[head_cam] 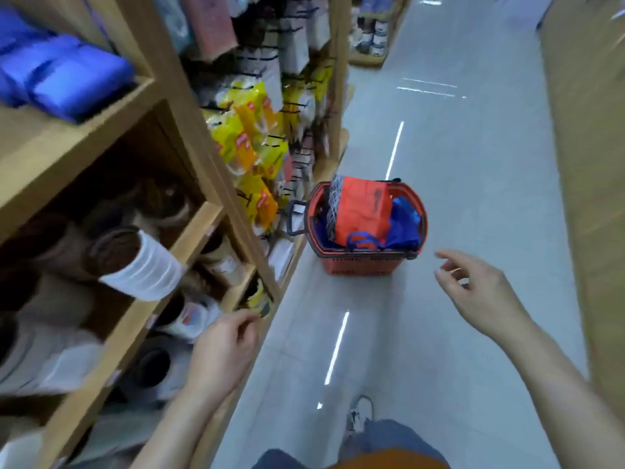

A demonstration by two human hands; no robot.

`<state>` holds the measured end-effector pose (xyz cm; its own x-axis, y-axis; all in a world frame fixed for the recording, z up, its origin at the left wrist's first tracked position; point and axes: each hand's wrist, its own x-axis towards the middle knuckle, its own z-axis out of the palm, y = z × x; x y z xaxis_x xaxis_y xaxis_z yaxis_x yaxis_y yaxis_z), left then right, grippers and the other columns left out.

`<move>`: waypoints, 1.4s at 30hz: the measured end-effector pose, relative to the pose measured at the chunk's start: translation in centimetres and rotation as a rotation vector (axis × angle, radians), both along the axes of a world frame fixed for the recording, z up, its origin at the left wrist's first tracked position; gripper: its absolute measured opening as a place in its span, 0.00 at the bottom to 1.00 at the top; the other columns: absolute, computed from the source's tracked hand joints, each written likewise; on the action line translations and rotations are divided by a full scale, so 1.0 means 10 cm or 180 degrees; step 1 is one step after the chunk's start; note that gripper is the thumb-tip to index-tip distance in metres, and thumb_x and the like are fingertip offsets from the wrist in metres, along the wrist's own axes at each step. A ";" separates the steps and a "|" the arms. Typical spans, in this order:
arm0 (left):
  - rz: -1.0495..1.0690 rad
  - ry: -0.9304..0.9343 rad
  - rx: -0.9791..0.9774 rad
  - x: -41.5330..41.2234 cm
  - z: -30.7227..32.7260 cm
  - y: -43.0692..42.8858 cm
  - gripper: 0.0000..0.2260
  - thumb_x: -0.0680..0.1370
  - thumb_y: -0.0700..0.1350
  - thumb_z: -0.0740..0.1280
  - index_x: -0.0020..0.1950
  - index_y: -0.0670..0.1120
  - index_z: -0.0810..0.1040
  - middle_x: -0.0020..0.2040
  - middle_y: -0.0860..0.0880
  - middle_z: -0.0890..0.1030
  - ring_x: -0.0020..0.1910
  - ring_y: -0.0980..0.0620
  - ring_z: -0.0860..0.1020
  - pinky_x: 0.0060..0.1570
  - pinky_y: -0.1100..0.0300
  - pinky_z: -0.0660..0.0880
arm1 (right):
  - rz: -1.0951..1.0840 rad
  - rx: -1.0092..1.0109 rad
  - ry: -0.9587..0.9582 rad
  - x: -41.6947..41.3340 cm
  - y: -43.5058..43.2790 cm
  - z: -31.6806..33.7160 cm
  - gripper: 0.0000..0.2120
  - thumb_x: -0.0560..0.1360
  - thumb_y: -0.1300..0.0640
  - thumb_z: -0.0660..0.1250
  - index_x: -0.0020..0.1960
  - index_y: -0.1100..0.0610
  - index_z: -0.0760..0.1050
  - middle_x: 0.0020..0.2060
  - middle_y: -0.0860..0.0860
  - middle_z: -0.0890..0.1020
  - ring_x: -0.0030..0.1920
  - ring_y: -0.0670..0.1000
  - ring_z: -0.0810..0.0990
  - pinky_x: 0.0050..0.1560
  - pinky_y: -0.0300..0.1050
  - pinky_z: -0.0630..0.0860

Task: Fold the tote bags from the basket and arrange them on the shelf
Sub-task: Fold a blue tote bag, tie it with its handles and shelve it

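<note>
Grey shop floor point(473, 204) runs up the aisle, with wooden shelving point(81, 147) along its left edge. A red basket point(358, 267) stands on the floor just beside the foot of the shelving, and its black handle point(293, 218) points towards the shelves. Inside it, an orange tote bag point(367, 208) stands up against the far rim, with blue straps at its near end. A crumpled blue tote bag point(406, 225) fills the right side and a pale net bag point(334, 204) the left.

Blue folded bundles point(67, 82) lie at the front edge of the upper shelf, too blurred to name. Brown rolls, one with a white band point(145, 269), fill the compartment below. Yellow packets point(247, 130) hang further along.

The left hand point(223, 346) hangs by the front edge of a low shelf, fingers loosely curled, nothing seen in it. The right hand point(480, 292) reaches over open floor near the basket, apart from it, fingers relaxed and slightly spread. Bare floor lies right of the basket and between it and the person's shoe point(360, 414).
</note>
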<state>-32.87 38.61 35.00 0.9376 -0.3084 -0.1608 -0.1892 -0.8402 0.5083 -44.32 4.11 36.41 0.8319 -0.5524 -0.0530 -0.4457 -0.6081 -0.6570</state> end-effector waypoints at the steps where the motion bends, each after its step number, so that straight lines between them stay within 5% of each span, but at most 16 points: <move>1: -0.0054 0.0009 0.0003 0.10 -0.05 -0.22 0.09 0.77 0.40 0.67 0.53 0.49 0.84 0.49 0.51 0.85 0.47 0.49 0.81 0.43 0.59 0.71 | -0.0097 0.0041 0.0025 0.02 -0.16 -0.07 0.15 0.78 0.59 0.67 0.63 0.55 0.78 0.48 0.52 0.80 0.45 0.53 0.80 0.53 0.49 0.76; 7: -0.0471 0.0086 0.0037 0.79 -0.51 -1.28 0.09 0.77 0.40 0.66 0.55 0.47 0.83 0.53 0.50 0.83 0.53 0.50 0.80 0.48 0.61 0.70 | -0.0382 0.0026 0.0168 0.35 -0.88 -0.51 0.17 0.78 0.57 0.67 0.66 0.57 0.75 0.56 0.55 0.80 0.51 0.53 0.79 0.57 0.55 0.77; 19: -0.1194 0.0819 -0.0071 2.51 -2.29 -3.24 0.10 0.78 0.42 0.66 0.57 0.45 0.83 0.54 0.47 0.83 0.55 0.47 0.79 0.55 0.58 0.71 | -0.1055 0.0509 0.0932 1.79 -1.85 -2.16 0.20 0.78 0.54 0.66 0.70 0.54 0.71 0.62 0.55 0.77 0.55 0.53 0.79 0.58 0.47 0.74; 26: -0.1957 0.1278 0.0274 2.84 -3.65 -4.00 0.15 0.78 0.44 0.67 0.64 0.43 0.78 0.60 0.44 0.79 0.61 0.43 0.74 0.63 0.52 0.69 | -0.1571 0.0860 0.1276 2.40 -2.28 -3.49 0.21 0.79 0.51 0.65 0.70 0.55 0.70 0.60 0.58 0.77 0.59 0.57 0.77 0.59 0.49 0.73; 29: -0.2101 0.1444 0.0536 2.86 -4.09 -4.18 0.18 0.79 0.47 0.66 0.68 0.46 0.75 0.63 0.46 0.76 0.64 0.44 0.72 0.62 0.50 0.70 | -0.1854 0.0996 0.1411 2.55 -2.47 -4.00 0.22 0.79 0.49 0.62 0.70 0.55 0.68 0.58 0.57 0.78 0.55 0.57 0.77 0.51 0.47 0.72; 33: -0.1862 0.1967 0.0469 2.83 -4.34 -4.34 0.18 0.76 0.43 0.68 0.66 0.48 0.76 0.63 0.47 0.77 0.63 0.45 0.73 0.61 0.53 0.70 | -0.2628 0.1736 0.1201 2.70 -2.60 -4.45 0.19 0.73 0.56 0.66 0.64 0.54 0.73 0.60 0.54 0.79 0.58 0.58 0.79 0.61 0.54 0.75; 36: -0.1915 0.2547 0.0274 2.86 -4.22 -4.47 0.31 0.67 0.52 0.68 0.71 0.51 0.71 0.70 0.53 0.71 0.69 0.52 0.69 0.67 0.59 0.65 | -0.3037 0.2259 0.0726 2.82 -2.62 -4.44 0.16 0.66 0.63 0.66 0.51 0.50 0.78 0.52 0.53 0.81 0.46 0.58 0.84 0.50 0.57 0.82; 39: -0.2182 0.2872 -0.0086 2.83 -3.93 -4.73 0.42 0.63 0.56 0.67 0.77 0.52 0.61 0.75 0.54 0.64 0.73 0.57 0.61 0.70 0.63 0.59 | -0.2939 0.2625 0.0360 2.98 -2.58 -4.01 0.13 0.70 0.71 0.68 0.49 0.55 0.80 0.46 0.54 0.81 0.39 0.55 0.84 0.42 0.46 0.83; 42: -0.1817 0.2126 -0.0345 2.79 -3.74 -4.95 0.34 0.71 0.51 0.69 0.77 0.50 0.64 0.72 0.50 0.72 0.69 0.52 0.71 0.67 0.56 0.68 | -0.2560 0.2934 0.0009 3.04 -2.56 -3.44 0.10 0.74 0.70 0.68 0.50 0.57 0.80 0.39 0.55 0.82 0.34 0.51 0.84 0.36 0.39 0.80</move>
<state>-4.93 -10.87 -2.45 0.3567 -0.7459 -0.5624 -0.2000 -0.6491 0.7340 -13.95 -21.51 2.06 0.2697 -0.6638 -0.6976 -0.4821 0.5341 -0.6945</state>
